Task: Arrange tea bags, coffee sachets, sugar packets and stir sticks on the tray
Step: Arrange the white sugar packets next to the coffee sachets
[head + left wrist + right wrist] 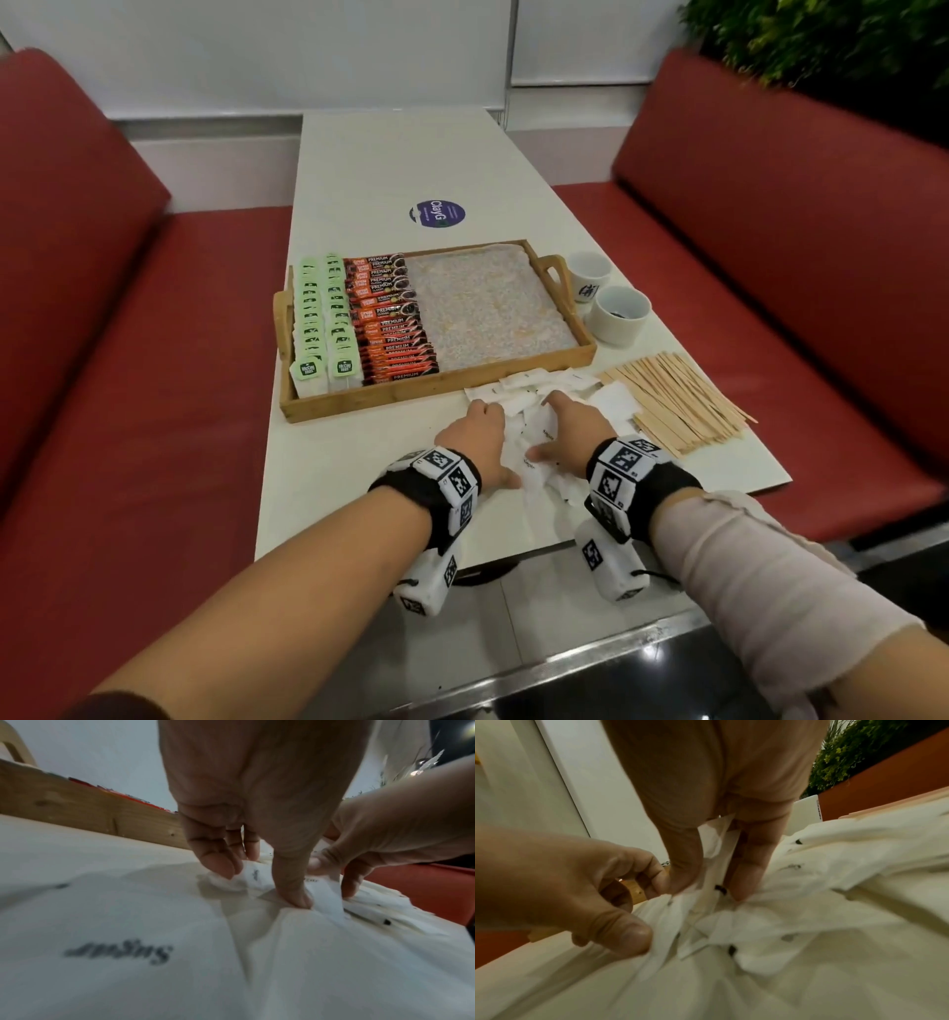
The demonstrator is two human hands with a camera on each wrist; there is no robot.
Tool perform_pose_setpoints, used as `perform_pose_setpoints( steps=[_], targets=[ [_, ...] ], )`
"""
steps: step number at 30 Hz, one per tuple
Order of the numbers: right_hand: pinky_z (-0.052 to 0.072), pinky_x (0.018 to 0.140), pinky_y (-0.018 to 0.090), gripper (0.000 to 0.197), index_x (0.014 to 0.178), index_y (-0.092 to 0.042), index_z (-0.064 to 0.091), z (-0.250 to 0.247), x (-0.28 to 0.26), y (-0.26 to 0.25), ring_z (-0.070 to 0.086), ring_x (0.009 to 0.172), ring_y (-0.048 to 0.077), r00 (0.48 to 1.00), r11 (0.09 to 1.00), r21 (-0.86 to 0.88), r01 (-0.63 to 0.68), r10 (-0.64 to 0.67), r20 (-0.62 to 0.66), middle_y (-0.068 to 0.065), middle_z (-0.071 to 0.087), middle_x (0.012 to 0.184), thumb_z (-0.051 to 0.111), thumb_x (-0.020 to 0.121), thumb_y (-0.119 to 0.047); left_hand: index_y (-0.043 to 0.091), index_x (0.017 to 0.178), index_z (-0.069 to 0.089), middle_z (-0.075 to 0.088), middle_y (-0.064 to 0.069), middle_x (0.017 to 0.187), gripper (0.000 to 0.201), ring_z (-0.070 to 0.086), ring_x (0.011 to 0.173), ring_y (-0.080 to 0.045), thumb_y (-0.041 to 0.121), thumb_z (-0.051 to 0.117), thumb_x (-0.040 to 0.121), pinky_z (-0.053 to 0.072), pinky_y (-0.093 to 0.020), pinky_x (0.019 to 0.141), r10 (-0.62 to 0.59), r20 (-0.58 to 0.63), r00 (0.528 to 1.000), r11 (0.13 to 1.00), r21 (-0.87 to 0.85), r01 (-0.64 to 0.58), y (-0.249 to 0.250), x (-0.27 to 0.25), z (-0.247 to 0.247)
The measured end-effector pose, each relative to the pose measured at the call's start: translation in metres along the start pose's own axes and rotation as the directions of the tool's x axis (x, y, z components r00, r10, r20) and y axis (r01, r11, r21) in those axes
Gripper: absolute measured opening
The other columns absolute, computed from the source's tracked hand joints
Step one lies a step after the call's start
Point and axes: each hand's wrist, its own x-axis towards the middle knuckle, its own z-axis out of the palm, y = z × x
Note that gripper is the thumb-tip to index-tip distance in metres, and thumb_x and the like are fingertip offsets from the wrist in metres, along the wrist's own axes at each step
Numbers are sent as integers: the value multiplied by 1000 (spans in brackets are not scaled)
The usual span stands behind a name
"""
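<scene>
Both hands work a loose pile of white sugar packets on the table, just in front of the wooden tray. My left hand curls its fingers and thumb round packets at the pile's left side. My right hand pinches packets between thumb and fingers. In the tray, green tea bags fill two columns at the left. Orange and red coffee sachets lie beside them. The right part of the tray floor is bare. Wooden stir sticks lie in a heap right of the pile.
Two white cups stand by the tray's right handle. A round dark sticker is on the white table beyond the tray. Red benches flank the table, and the table's near edge is just behind my wrists.
</scene>
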Motion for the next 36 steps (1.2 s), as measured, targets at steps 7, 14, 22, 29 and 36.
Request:
perform_pose_setpoints(
  steps=[7,14,22,29,36],
  targets=[
    [41,82,28,71,128,-14,42,5,-4,-8,55,105,23,998,998,-15,65,-65,25,6,58,115,81,71,-31,13,117,46,45,-6,121,66,57,99,-27,53,74,72,48,-36,81,-48,-50,998,993,-106,43,-3,-1,5],
    [40,71,27,45,101,-15,48,8,-3,-13,54,88,20,996,996,-24,89,-89,12,3,56,96,79,71,-29,12,115,55,48,-7,117,55,56,101,-28,29,82,70,40,-29,78,-24,-27,999,991,-133,20,-8,4,3],
    [45,82,30,62,128,-10,46,0,1,-12,57,108,26,995,995,35,97,-96,-33,9,59,120,75,77,-29,17,109,62,53,-4,115,37,54,108,-25,34,74,79,44,-33,87,-56,-51,997,996,-68,52,-24,10,-15],
    [55,81,44,45,110,-12,53,-19,7,-17,64,93,29,982,955,271,118,-72,-175,8,64,103,77,75,-28,8,125,51,57,-12,124,38,54,113,-29,31,53,96,46,-36,92,-175,-217,960,897,-438,64,-37,6,-29],
    [59,68,41,36,100,-10,46,-25,5,-51,66,77,28,968,749,613,250,-180,-175,15,64,98,75,79,-14,9,128,54,62,-16,122,32,66,97,-30,11,38,100,60,-38,67,-167,55,984,30,-998,61,-24,-3,-40]
  ],
)
